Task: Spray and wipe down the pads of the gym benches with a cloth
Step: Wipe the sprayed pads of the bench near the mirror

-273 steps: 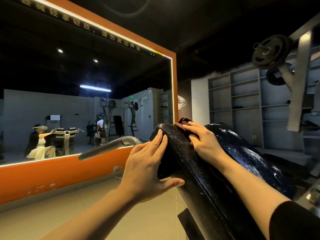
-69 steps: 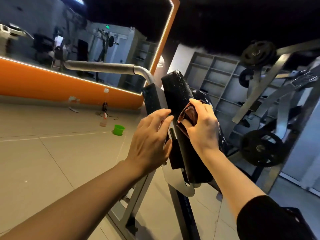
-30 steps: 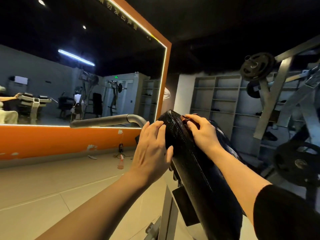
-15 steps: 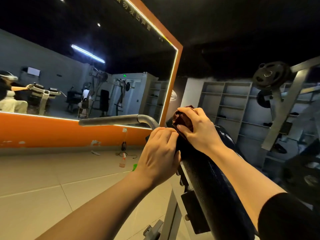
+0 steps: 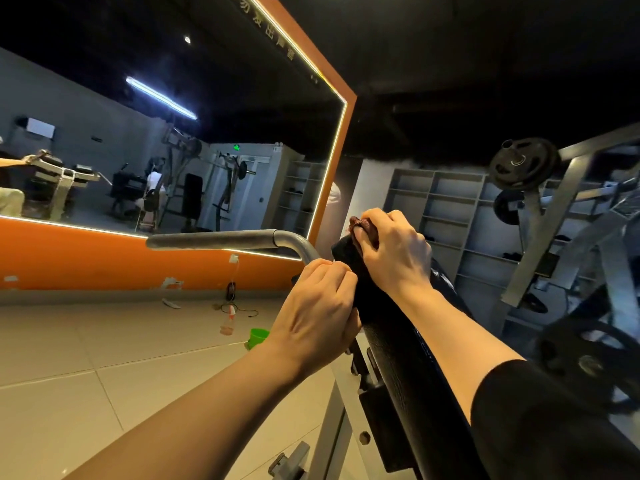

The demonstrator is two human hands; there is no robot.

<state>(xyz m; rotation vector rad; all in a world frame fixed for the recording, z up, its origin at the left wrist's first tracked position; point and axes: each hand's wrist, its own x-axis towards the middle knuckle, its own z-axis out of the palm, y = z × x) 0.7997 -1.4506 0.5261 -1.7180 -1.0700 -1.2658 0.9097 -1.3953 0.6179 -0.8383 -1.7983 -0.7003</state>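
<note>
A black padded bench back (image 5: 398, 368) slants up from the lower right to its top edge at centre. My right hand (image 5: 391, 251) grips a dark red cloth (image 5: 362, 228) and presses it on the pad's top end; most of the cloth is hidden under the fingers. My left hand (image 5: 318, 310) curls its fingers round the pad's left edge just below the cloth. A spray bottle (image 5: 227, 320) stands on the floor by the orange wall, far from both hands.
A grey metal handle bar (image 5: 221, 240) juts left from the bench frame. A green cup (image 5: 258, 337) sits on the tiled floor near the bottle. A large orange-framed mirror (image 5: 173, 140) fills the left wall. Weight plates (image 5: 523, 164) on a rack and grey shelves (image 5: 446, 209) stand right.
My right hand has kept the cloth at the pad's top end, sliding slightly right over the edge. My left hand has stayed curled on the pad's left edge. The view has tilted a little.
</note>
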